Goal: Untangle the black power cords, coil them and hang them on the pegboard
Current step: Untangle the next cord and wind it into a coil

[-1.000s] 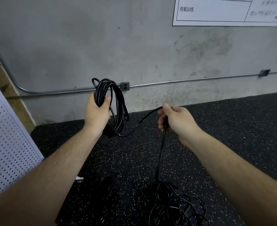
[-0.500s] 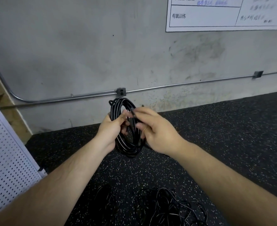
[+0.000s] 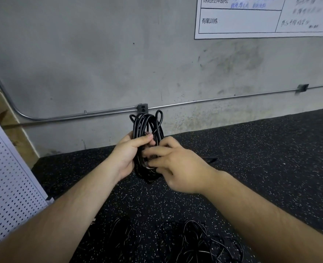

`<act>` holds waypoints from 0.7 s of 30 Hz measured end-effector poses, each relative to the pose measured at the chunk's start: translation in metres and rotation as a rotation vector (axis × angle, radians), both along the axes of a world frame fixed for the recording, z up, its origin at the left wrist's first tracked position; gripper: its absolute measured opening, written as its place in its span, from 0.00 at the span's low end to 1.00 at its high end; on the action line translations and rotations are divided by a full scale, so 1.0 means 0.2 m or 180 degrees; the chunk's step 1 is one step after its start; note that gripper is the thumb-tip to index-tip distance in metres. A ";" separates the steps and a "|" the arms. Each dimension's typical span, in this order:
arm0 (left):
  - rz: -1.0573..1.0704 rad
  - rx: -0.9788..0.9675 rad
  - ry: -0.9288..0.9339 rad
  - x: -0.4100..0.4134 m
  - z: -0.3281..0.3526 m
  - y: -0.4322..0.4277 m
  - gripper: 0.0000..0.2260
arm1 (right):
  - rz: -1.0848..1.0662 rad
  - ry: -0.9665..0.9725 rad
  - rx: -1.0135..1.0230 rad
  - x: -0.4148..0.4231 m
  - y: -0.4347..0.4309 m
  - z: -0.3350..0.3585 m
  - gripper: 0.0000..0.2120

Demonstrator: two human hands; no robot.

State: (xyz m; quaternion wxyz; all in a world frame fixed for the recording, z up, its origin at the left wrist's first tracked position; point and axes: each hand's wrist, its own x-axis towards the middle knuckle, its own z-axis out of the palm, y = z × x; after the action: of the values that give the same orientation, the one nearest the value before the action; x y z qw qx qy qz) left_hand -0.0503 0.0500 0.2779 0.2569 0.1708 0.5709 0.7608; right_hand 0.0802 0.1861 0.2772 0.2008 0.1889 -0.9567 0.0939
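Head cam: L hand (image 3: 127,154) is still gripping the coiled cord (image 3: 147,126) upright, mid-air. R hand (image 3: 175,168), pulling a strand aside 1 s ago, is now pinching the coil's middle. Tangled cords (image 3: 194,242) are lying on the floor (image 3: 270,158) below, pegboard (image 3: 8,177) at left.

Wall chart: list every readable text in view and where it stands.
"练后拉伸放松": printed, top-left cell of the white wall chart.
"有氧训练": printed, the cell below it.
Blue handwriting, top middle cell: too blurred to read.
Dark handwriting, right cell: too blurred to read.
The coiled cord and the pegboard show no text.
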 end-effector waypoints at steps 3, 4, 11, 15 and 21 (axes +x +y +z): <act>-0.0089 -0.0143 0.0408 0.03 0.00 0.00 0.09 | -0.0672 -0.0246 -0.2454 0.00 -0.02 0.05 0.14; -0.0148 -0.0216 0.0484 0.04 0.01 0.00 0.08 | -0.0978 -0.0267 -0.3239 -0.01 -0.02 0.08 0.18; -0.0584 -0.0387 0.0648 0.10 -0.01 0.00 0.04 | -0.1445 0.0223 -0.2075 -0.09 0.12 0.09 0.06; -0.0797 -0.0320 0.0397 0.06 0.03 -0.02 0.09 | -0.1001 -0.0007 -0.2801 -0.08 0.22 0.10 0.11; -0.1022 -0.1288 0.0865 0.16 0.01 0.02 0.07 | -0.0275 -0.0017 -0.3258 -0.07 0.06 0.16 0.17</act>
State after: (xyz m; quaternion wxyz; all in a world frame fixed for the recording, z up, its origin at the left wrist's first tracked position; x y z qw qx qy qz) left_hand -0.0188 0.0546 0.2797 0.3240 0.3047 0.7059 0.5513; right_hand 0.0658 0.1972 0.3101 0.2688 0.0264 -0.7956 0.5423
